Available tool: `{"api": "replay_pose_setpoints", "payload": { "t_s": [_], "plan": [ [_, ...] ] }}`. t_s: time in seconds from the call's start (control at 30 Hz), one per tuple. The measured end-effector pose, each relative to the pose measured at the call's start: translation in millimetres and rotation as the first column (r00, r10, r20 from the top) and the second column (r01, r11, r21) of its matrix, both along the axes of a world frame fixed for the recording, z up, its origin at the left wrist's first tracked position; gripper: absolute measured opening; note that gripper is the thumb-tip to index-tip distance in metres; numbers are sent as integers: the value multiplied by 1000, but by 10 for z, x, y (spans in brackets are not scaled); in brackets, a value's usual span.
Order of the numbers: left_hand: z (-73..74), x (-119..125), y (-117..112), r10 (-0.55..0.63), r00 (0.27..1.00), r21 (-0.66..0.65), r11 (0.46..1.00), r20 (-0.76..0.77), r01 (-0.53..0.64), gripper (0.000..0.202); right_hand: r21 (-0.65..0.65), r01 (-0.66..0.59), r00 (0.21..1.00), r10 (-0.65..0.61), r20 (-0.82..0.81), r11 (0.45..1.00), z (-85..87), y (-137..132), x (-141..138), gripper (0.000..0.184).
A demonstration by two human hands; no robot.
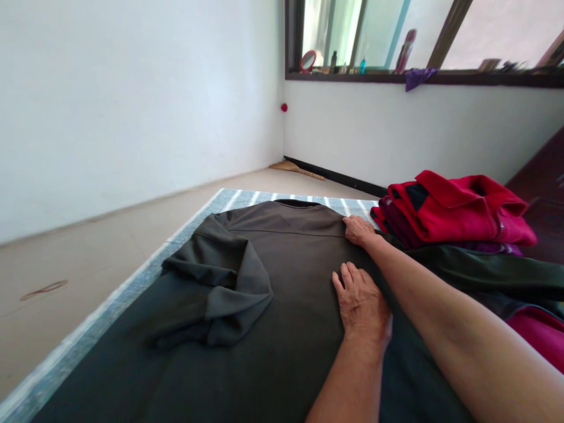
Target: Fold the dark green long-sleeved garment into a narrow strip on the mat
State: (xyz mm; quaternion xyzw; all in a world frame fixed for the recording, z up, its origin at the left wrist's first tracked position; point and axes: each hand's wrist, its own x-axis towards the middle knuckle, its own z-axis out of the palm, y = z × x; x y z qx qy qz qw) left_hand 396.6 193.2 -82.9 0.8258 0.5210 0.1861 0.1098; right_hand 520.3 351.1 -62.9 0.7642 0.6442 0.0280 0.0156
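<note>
A dark grey-green long-sleeved shirt (291,276) lies spread back side up, its collar at the far end and its yoke seam showing. The left sleeve (238,294) is folded in over the back, bent and wrinkled. My left hand (362,302) rests flat on the right half of the back, fingers stretched out. At the right shoulder, my right hand (359,229) has its fingers closed on the shirt's edge. The other sleeve (489,271) stretches out to the right, partly hidden behind my right forearm.
Beneath the shirt is a blue-and-white striped cloth (238,198). Folded red clothes (462,205) are stacked at the right, with a magenta garment (540,335) nearer me. White walls stand left and ahead. A windowsill (374,77) holds a mirror and bottles.
</note>
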Motion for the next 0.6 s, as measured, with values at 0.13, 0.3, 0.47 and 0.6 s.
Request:
{"api": "replay_pose_setpoints", "payload": {
  "t_s": [0.13, 0.3, 0.47, 0.6],
  "plan": [
    [0, 6, 1, 8, 1000, 4, 1000, -1, -8, 48, 16, 5, 1000, -5, 2, 1000, 58, -20, -19, 36],
    [23, -3, 2, -19, 1000, -3, 1000, -21, 19, 50, 26, -39, 999, 38, 8, 999, 63, -108, -43, 34],
    [33, -6, 5, -6, 1000, 5, 1000, -21, 6, 45, -35, -42, 999, 42, -2, 998, 41, -113, 83, 27],
    [32, -6, 8, -5, 1000, 16, 1000, -20, 5, 46, -19, -9, 1000, 9, 15, 1000, 60, -111, 137, 27]
  ]
}}
